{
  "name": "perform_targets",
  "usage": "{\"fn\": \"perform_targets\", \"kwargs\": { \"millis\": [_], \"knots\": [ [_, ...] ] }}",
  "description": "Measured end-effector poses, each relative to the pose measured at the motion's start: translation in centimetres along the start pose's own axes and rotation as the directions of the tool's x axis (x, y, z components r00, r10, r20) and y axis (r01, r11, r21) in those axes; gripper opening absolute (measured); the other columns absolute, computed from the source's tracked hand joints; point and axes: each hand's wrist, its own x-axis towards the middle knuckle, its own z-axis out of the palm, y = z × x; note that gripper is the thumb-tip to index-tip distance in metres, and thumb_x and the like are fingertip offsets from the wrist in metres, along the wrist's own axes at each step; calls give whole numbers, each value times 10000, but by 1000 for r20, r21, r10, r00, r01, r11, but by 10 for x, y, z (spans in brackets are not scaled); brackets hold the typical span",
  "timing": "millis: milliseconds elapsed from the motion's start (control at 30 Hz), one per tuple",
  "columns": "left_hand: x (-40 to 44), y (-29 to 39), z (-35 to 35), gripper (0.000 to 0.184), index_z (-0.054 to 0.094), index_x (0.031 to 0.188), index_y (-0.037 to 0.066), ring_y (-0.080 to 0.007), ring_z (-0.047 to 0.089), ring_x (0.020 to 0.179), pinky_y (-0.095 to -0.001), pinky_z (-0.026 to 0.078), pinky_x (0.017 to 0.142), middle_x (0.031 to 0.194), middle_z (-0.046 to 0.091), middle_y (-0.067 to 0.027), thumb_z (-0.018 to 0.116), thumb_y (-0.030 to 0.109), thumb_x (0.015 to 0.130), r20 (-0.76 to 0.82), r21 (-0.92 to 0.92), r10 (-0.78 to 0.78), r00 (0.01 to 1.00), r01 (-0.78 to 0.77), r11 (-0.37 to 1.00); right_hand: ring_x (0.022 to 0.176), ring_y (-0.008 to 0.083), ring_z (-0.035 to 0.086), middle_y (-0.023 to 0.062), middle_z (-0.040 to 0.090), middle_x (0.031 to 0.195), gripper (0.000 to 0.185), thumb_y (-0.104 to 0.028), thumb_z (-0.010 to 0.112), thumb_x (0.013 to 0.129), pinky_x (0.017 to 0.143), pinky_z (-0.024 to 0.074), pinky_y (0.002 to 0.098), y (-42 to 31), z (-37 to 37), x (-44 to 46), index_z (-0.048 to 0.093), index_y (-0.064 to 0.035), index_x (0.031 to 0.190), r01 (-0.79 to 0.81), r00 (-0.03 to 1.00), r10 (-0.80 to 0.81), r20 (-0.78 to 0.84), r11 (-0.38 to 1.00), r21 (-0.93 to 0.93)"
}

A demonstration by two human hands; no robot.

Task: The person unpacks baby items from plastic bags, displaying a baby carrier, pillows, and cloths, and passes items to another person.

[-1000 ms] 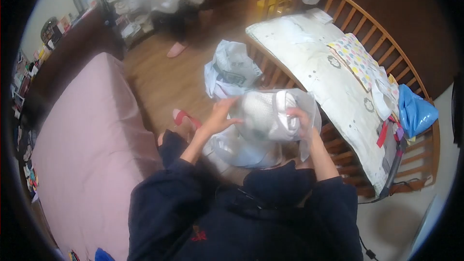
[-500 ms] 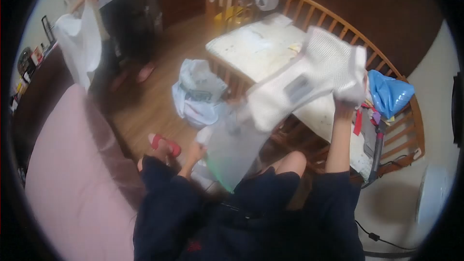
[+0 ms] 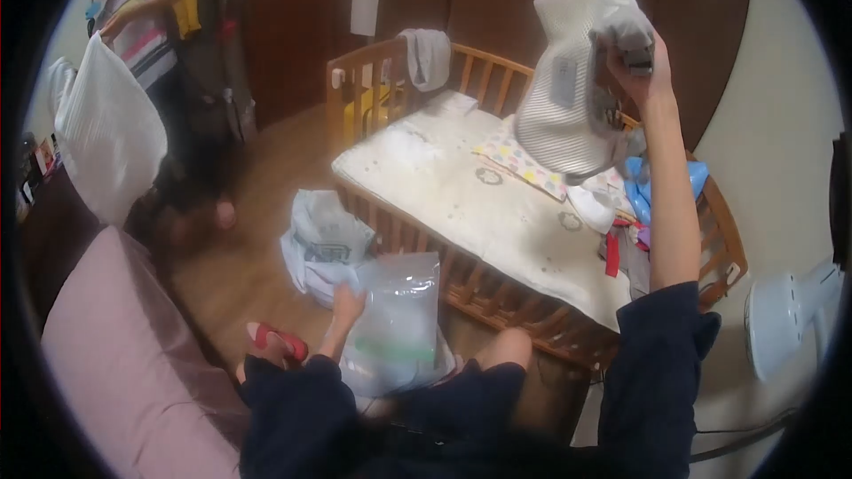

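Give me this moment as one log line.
Right hand: holds white mesh item up high | Left hand: holds clear bag, lower | Ahead: crib

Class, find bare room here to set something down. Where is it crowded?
Free: mattress between the dotted cloth and crib's near rail; floor between pink cover and white bag. Crowded: around the zip bag; mattress end beside the blue bag.
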Motion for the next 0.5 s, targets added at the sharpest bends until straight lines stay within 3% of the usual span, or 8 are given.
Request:
{"fn": "perform_targets", "kwargs": {
  "millis": [33, 67, 200, 267, 300, 333, 400, 500],
  "knots": [
    [29, 68, -66, 500, 571, 1142, -54, -342, 537, 1123, -413, 429, 934, 1171, 569, -254, 664, 328, 833, -34, -288, 58, 998, -65, 955, 956, 187, 595, 95, 602, 1070, 248, -210, 544, 916, 776, 541, 304, -18, 6, 1, 580, -49, 1101, -245, 968, 240, 71, 856, 454],
    [54, 139, -135, 525, 532, 1214, -36, -284, 542, 1139, -363, 429, 936, 1205, 568, -220, 654, 332, 861, 206, -641, -11, 979, 143, 754, 940, 152, 596, 97, 616, 1010, 208, -190, 505, 939, 740, 567, 307, -30, 15, 0, 584, -51, 1071, -435, 879, 406, 250, 464, 772],
    [122, 288, -241, 622, 450, 1323, -40, -247, 443, 1267, -332, 319, 1067, 1332, 503, -180, 601, 387, 897, 89, -843, 434, 896, -164, 512, 912, 136, 627, 75, 632, 1013, 233, -225, 525, 936, 723, 578, 327, -35, 49, -12, 586, -51, 1079, -499, 861, 341, 376, 428, 754],
    [136, 333, -275, 679, 454, 1315, -56, -252, 479, 1219, -335, 340, 1043, 1297, 525, -189, 607, 441, 877, 233, -875, 477, 847, -32, 484, 1010, 217, 584, 103, 584, 1136, 466, -295, 626, 873, 855, 509, 355, -29, 65, -22, 501, -31, 1237, -452, 877, 437, 198, 615, 646],
    [138, 347, -299, 682, 466, 1306, -57, -253, 491, 1200, -342, 351, 1031, 1284, 533, -191, 608, 449, 872, 329, -889, 529, 783, 67, 454, 1041, 218, 573, 116, 580, 1141, 476, -306, 615, 883, 895, 490, 371, -32, 73, -30, 491, -19, 1243, -470, 867, 447, 219, 590, 656],
    [134, 354, -326, 584, 546, 1242, -35, -230, 511, 1160, -354, 372, 1007, 1253, 556, -171, 603, 422, 882, 304, -762, 450, 840, -69, 643, 1041, 218, 573, 116, 580, 1141, 476, -306, 615, 883, 895, 490, 371, -33, 75, -37, 491, -19, 1243, -471, 868, 440, 230, 580, 665],
    [132, 351, -378, 473, 549, 1251, 34, -212, 502, 1170, -347, 402, 995, 1268, 547, -138, 582, 360, 909, 231, -639, 443, 866, -209, 741, 1049, 221, 573, 117, 576, 1139, 508, -329, 618, 881, 907, 480, 382, -35, 76, -50, 479, -6, 1247, -495, 865, 403, 299, 594, 634],
    [165, 320, -418, 377, 644, 1135, 47, -173, 587, 978, -331, 453, 877, 1041, 649, -118, 629, 323, 879, -2, -674, 364, 932, -270, 688, 1053, 209, 575, 132, 573, 1130, 552, -348, 632, 863, 898, 492, 374, -41, 62, -68, 462, 11, 1247, -589, 807, 433, 402, 640, 493]
  ]
}}
